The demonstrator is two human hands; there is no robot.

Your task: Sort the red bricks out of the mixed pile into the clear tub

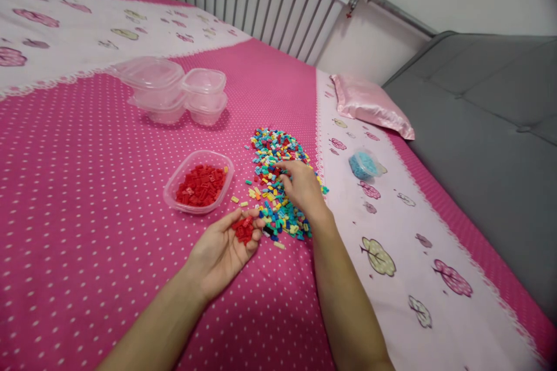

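Note:
My left hand [224,258] is palm up and cupped around a small heap of red toy bricks [243,229]. It rests at the near left edge of a spread pile of mixed-colour toy bricks [282,214]. Over the middle of that pile, my right hand [302,185] reaches down with thumb and fingers drawn together; what lies between the fingertips is too small to make out. Left of the pile stands a clear plastic tub [172,200] holding many red bricks [202,185], with a yellow one at its right side.
Stacked clear tubs [165,101] stand farther back on the pink dotted bedspread [87,185]. To the right is a small tub of light blue bricks [364,164]. A pink pillow [369,104] lies near the grey headboard [487,116], and a radiator [261,0] lines the wall.

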